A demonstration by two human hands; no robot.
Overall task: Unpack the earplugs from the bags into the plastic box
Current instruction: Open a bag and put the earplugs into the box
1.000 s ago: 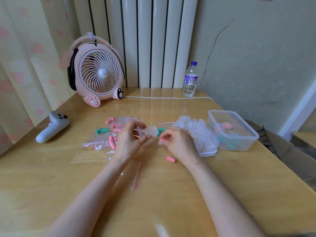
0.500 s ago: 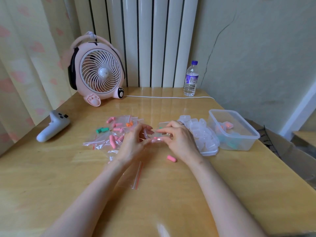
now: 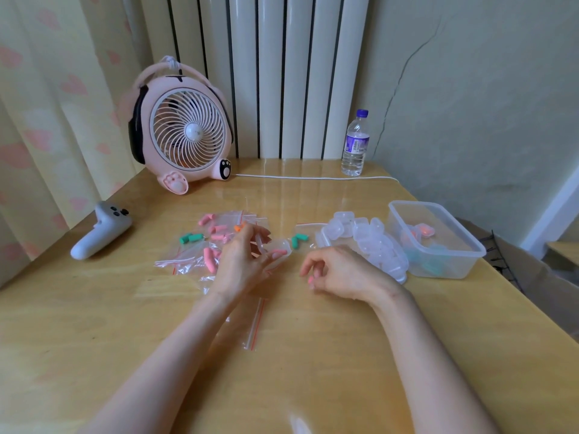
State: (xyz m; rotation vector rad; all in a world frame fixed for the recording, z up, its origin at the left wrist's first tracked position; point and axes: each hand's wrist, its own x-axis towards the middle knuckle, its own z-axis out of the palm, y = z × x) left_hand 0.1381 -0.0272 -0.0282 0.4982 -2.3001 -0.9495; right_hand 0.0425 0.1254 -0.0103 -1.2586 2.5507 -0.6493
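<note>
Mid-task at the table [image 3: 344,371], watched from my remote station: my view shows the left hand [image 3: 241,261] with fingers and thumb curled round a small clear case [image 3: 277,248] that has a pink earplug showing inside it. The right hand [image 3: 341,274] hangs just beside it with fingers curled down, their tips at a loose pink earplug [image 3: 310,279] on the tabletop. I cannot tell whether they grip it or only touch it. The plastic box [image 3: 454,264] stands to the right, well apart from both hands, and through its wall I can make out only a few pieces, orange-pink and teal. Beside it lies a heap of clear cases [image 3: 369,242] that look unfilled. To the left, several zip bags [image 3: 200,255] hold pink, green and orange earplugs, and one more bag with a green pair [image 3: 299,241] lies between the hands and the heap. An emptied bag [image 3: 255,321] sits by the left forearm. By my reckoning the job is at an early stage, with most bags unopened and most earplugs yet to reach the box.
</note>
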